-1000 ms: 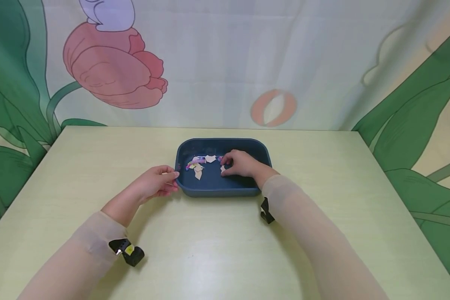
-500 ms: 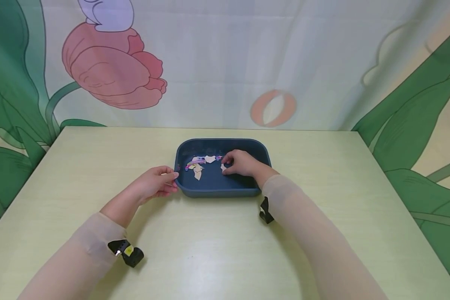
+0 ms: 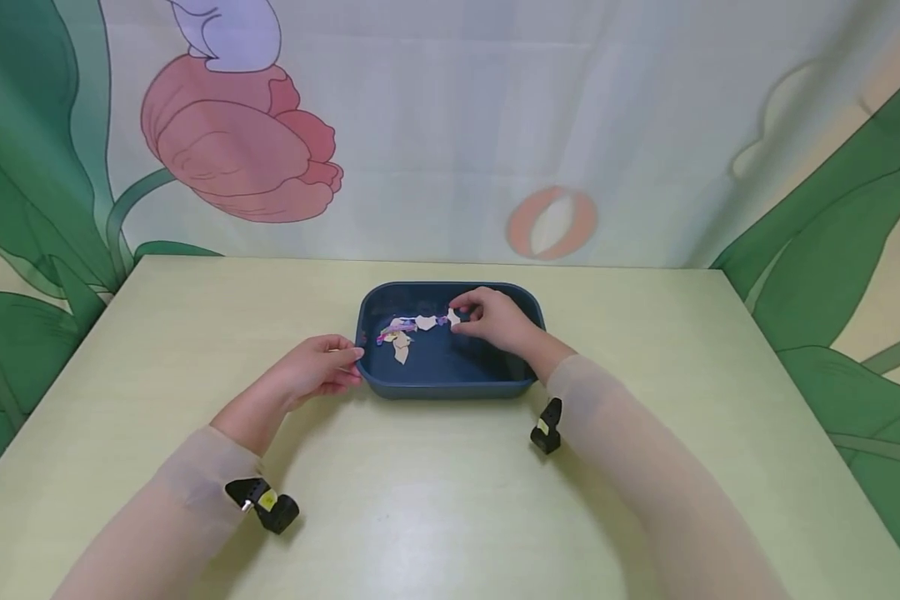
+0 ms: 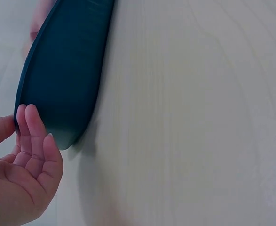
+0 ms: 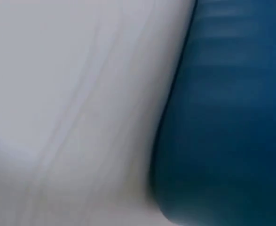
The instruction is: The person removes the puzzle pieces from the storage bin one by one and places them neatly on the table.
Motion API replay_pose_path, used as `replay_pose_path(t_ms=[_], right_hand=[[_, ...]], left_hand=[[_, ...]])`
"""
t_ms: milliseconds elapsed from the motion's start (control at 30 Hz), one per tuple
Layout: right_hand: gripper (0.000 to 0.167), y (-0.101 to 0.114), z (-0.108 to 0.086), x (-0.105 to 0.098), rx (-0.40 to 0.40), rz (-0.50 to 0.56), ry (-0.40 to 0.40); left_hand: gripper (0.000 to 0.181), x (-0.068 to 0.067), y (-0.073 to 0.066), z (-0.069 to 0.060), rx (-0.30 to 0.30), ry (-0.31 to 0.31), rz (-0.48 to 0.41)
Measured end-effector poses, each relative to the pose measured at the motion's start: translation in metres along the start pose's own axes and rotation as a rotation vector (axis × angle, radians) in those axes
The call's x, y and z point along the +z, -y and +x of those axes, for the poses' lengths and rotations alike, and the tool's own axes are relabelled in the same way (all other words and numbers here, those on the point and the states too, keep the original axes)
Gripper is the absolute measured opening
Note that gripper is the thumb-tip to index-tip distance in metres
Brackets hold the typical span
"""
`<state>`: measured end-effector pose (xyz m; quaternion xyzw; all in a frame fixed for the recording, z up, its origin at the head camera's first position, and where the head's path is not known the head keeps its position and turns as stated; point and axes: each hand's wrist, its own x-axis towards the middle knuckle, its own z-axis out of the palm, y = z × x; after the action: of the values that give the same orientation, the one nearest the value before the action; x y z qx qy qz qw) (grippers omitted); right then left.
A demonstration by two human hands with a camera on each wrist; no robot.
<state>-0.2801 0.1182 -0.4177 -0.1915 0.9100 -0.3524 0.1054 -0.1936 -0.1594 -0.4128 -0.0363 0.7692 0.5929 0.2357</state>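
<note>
A dark blue tray (image 3: 450, 389) with rounded corners stands on the table. My left hand (image 3: 317, 367) grips its left rim; the left wrist view shows the thumb (image 4: 0, 129) at the rim and the fingers against the outer wall (image 4: 65, 70). My right hand (image 3: 498, 322) reaches over the tray's right side and pinches a small whitish scrap (image 3: 453, 317), apparently paper, between thumb and fingers. Other torn-looking scraps lie on the tray floor: a pale one (image 3: 425, 322), a cream one (image 3: 401, 348), and purple-pink ones (image 3: 397, 327). In the right wrist view the hand is hidden; only blurred tray wall (image 5: 227, 117) shows.
The pale wooden table (image 3: 435, 492) reaches to a printed curtain (image 3: 420, 125) behind the tray. Small black cameras are strapped to both wrists, the left one (image 3: 273, 508) and the right one (image 3: 547, 429) close above the tabletop.
My right hand has moved slightly up and away inside the tray, carrying the whitish scrap with it. The left hand keeps its place at the rim. The head view has shifted a little.
</note>
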Motion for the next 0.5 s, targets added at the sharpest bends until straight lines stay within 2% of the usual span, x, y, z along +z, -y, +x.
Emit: replay_pose_path(t_ms=[200,500], right_hand=[[0.038,0.002,-0.012,-0.012,-0.037,-0.025,0.011],[0.038,-0.008,-0.033,-0.035,-0.030,0.003,-0.023]], left_hand=[[0.027,-0.001,0.002,-0.001,-0.016,-0.011,-0.007],[0.031,0.001,0.001,0.002,0.006,0.010,0.008]])
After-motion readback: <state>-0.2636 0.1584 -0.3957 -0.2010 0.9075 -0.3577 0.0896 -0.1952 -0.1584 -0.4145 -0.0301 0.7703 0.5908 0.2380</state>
